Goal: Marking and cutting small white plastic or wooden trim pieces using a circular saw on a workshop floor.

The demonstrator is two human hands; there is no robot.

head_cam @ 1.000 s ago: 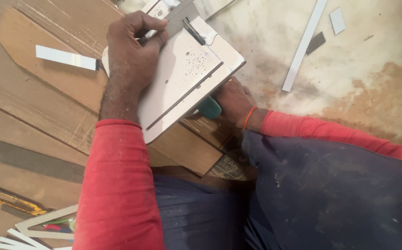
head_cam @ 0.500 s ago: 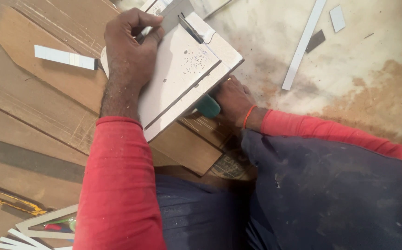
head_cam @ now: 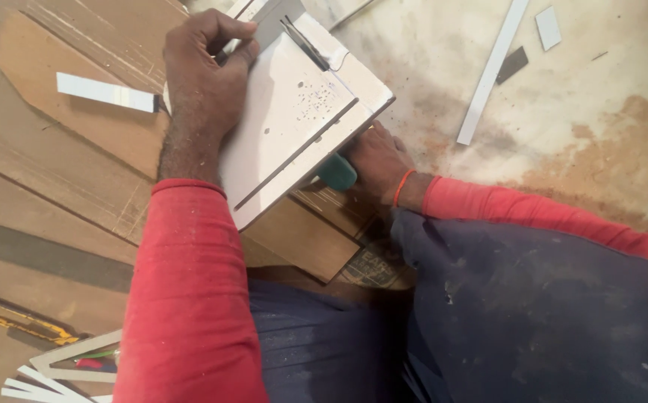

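Observation:
A white laminated board piece (head_cam: 290, 123) with a dark groove across it lies tilted on brown plywood sheets (head_cam: 55, 186). My left hand (head_cam: 204, 82) presses on its upper left part, fingers curled near a thin dark tool at the top edge. My right hand (head_cam: 376, 160) reaches under the board's lower right edge and grips a teal handle (head_cam: 337, 172); the rest of that tool is hidden beneath the board. Both arms wear red sleeves.
A white strip (head_cam: 106, 92) lies on the plywood at left. Another long white strip (head_cam: 488, 71) and small offcuts (head_cam: 548, 27) rest on the dusty floor at upper right. A yellow tool (head_cam: 25, 326) and white trim pieces (head_cam: 63, 366) sit at lower left.
The white board and my left hand have shifted slightly up in view. My right hand stays under the board on the teal handle.

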